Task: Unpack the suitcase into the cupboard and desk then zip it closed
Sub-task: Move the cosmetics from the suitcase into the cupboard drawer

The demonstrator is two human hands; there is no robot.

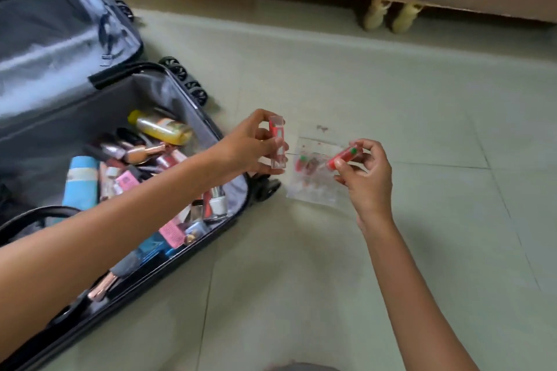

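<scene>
Pink labels (171,233) on the cosmetics (141,156) are too blurred to read.

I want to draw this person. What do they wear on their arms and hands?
Nothing that shows. The left forearm and right forearm are bare, with no sleeves in view. The left hand and right hand have no gloves, and I see no watch, bracelet or ring. The nails look unpainted.

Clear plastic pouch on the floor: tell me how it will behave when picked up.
The clear plastic pouch looks thin and see-through, so it is probably floppy and light, likely sagging from the pinched edge. The small red items inside may slide to the low end. On smooth floor tiles it may skid.
</scene>
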